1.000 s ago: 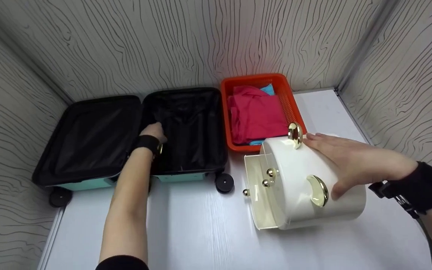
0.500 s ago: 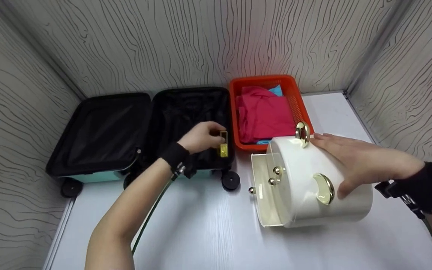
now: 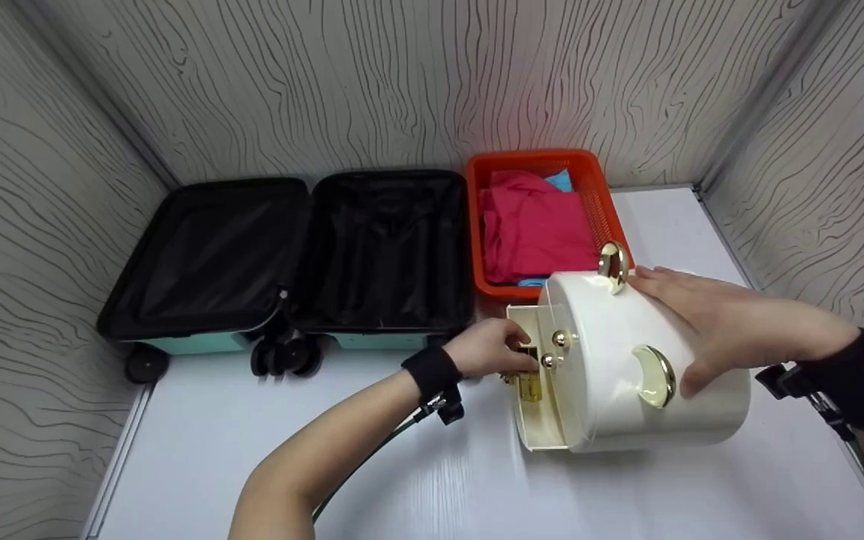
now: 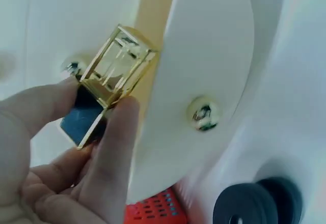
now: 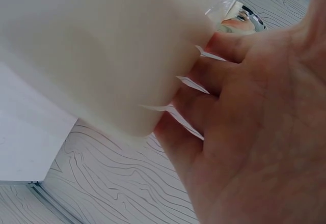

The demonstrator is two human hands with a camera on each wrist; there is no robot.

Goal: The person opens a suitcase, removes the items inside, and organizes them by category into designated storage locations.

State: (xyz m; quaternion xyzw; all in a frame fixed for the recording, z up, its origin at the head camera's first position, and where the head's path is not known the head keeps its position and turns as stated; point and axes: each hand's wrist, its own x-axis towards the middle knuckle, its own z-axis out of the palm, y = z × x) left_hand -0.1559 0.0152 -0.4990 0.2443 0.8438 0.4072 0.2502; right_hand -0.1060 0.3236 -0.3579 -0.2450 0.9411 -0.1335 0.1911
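Note:
My left hand [image 3: 486,348] pinches a small gold-framed box [image 4: 118,66], one end clear and the other dark. It holds the box over the pulled-out drawer [image 3: 544,436] of a white rounded storage case [image 3: 627,322]. In the left wrist view, thumb and fingers grip the dark end, and the clear end points towards the drawer's front wall. My right hand [image 3: 736,326] rests on the case with straight, spread fingers; its fingertips touch the white surface in the right wrist view. Gold knobs [image 3: 560,339] and a gold crescent handle [image 3: 655,377] sit on the case.
An open suitcase [image 3: 394,262] with black lining lies at the back left, its wheels [image 3: 297,354] facing me. Between it and the case stands a red basket [image 3: 607,202] with folded pink cloth [image 3: 541,232] and some blue cloth. Patterned walls surround the white table [image 3: 417,480].
My left hand has come out of the suitcase with the small gold-framed box and moved right, to the drawer. My right hand has stayed on the case.

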